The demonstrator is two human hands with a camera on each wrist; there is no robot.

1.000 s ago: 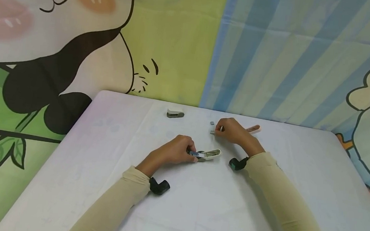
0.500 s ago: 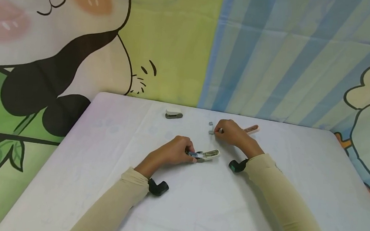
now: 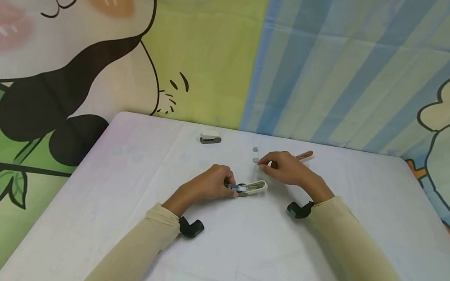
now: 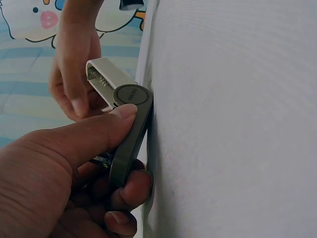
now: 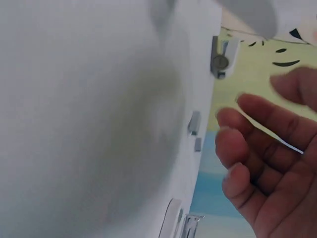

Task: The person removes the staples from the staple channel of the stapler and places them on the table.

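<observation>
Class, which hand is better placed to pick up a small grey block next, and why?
Probably the right hand: it looks empty and is close beside the nearer grey block, while the left hand grips the opened stapler.

The table [image 3: 238,255] has a white top with rounded far corners and some faint creases. Close to its far edge, left of the middle, there lies a small stapler [image 3: 210,138], which is white above and grey below. To the right of it lie two small grey pieces [image 3: 255,160], apart, one behind the other. Further to the right there is a pinkish object [image 3: 305,155], partly hidden behind the right hand [image 3: 285,167].
</observation>
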